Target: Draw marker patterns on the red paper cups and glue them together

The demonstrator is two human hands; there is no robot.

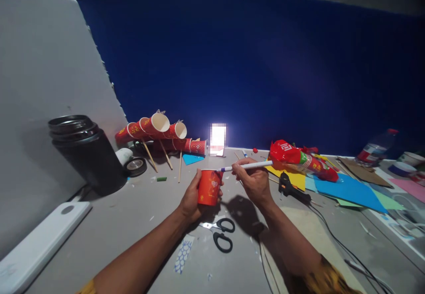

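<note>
My left hand (191, 199) is wrapped around a red paper cup (208, 190) with a pale heart-like print, held upright above the table. In my right hand (254, 181) is a white marker (259, 164) with a purple-blue tip end. That end points left and meets or nearly meets the cup's upper right side; I cannot tell whether it touches. Below the cup lie black-handled scissors (223, 236), their blades partly hidden by my left wrist. Beside them is a paper strip (183, 255) with a blue scale pattern.
Red paper cups (159, 123) joined in rows, with wooden sticks, lie at the back left. A black jar (89, 154) and tape roll (136, 165) stand nearby. At right are a glue gun (292, 187) with its cord, a red packet (300, 159), blue paper (352, 192) and a bottle (375, 148).
</note>
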